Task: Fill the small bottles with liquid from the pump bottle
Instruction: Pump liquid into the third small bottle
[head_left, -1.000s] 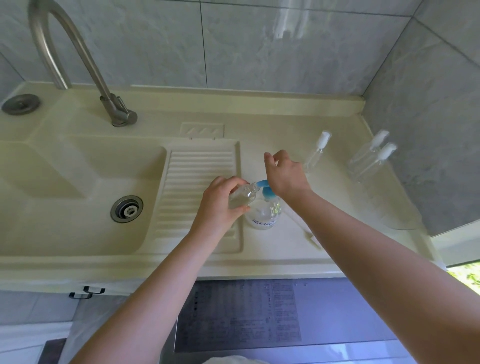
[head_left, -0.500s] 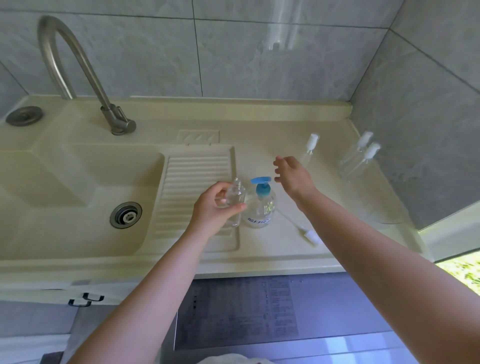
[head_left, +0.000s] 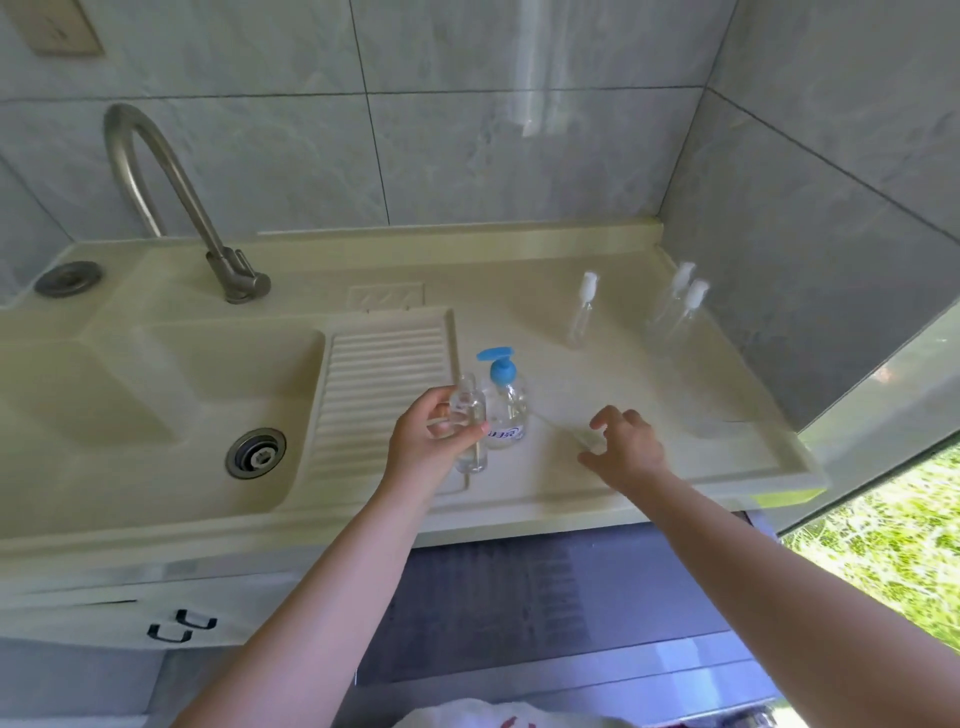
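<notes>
Left hand (head_left: 434, 441) gripping small bottle (head_left: 470, 423) upright beside pump bottle (head_left: 505, 402); right hand (head_left: 623, 441) fingers spread, empty, nearing detached sprayer cap (head_left: 582, 436): keep bottle level while capping.

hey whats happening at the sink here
A person is filling small bottles from a blue-topped pump bottle on the counter. The left hand holds an uncapped small clear bottle beside it. The right hand reaches down over a spray cap with its tube lying there. Three capped bottles stand further back.
</notes>
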